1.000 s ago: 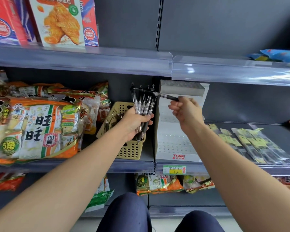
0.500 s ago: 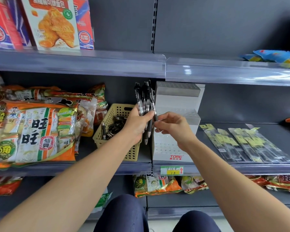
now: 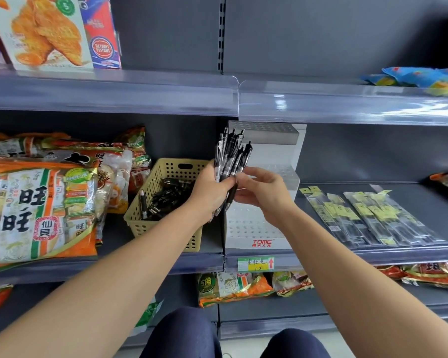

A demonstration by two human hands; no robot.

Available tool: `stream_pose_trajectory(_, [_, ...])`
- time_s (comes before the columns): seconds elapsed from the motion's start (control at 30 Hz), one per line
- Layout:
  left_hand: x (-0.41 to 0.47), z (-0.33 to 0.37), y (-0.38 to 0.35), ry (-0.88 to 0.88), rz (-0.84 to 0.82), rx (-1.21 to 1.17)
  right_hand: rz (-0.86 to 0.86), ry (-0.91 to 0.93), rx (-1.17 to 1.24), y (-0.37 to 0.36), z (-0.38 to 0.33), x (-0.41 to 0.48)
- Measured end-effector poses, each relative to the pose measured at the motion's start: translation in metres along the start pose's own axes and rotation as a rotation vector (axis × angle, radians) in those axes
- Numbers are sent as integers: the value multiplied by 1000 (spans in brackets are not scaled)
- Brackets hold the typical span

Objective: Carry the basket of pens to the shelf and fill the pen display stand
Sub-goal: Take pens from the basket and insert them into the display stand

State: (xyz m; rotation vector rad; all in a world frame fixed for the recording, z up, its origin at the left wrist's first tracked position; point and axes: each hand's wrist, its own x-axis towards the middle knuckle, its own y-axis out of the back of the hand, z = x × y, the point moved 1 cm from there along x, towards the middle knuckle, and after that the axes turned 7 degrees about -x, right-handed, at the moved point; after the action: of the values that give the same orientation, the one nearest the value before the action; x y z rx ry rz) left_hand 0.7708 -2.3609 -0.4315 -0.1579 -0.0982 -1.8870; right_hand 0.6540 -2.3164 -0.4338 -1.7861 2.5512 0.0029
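Observation:
My left hand (image 3: 210, 190) grips a bundle of black pens (image 3: 231, 156) upright in front of the white stepped pen display stand (image 3: 272, 161). My right hand (image 3: 260, 191) pinches one pen of that bundle at its lower part, right beside my left hand. The beige perforated basket (image 3: 150, 202) sits on the middle shelf to the left of the stand, with several black pens (image 3: 166, 200) lying inside. The stand's perforated tiers show no pens in them.
Orange snack bags (image 3: 39, 202) fill the shelf left of the basket. Flat packets with yellow labels (image 3: 360, 218) lie right of the stand. A price tag (image 3: 255, 263) hangs on the shelf edge. Boxes (image 3: 47, 32) stand on the upper shelf. My knees show below.
My right hand came back from the top of the stand, where it held a single pen, down to the bundle in my left hand. The bundle stayed upright in my left hand.

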Motion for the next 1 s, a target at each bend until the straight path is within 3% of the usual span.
stream_pose_trajectory(0.2, [13, -5, -12, 14, -27, 104, 9, -50, -7, 16, -1, 14])
stream_pose_trajectory(1.0, [34, -8, -34, 291, -79, -129, 464, 115, -347, 102, -32, 98])
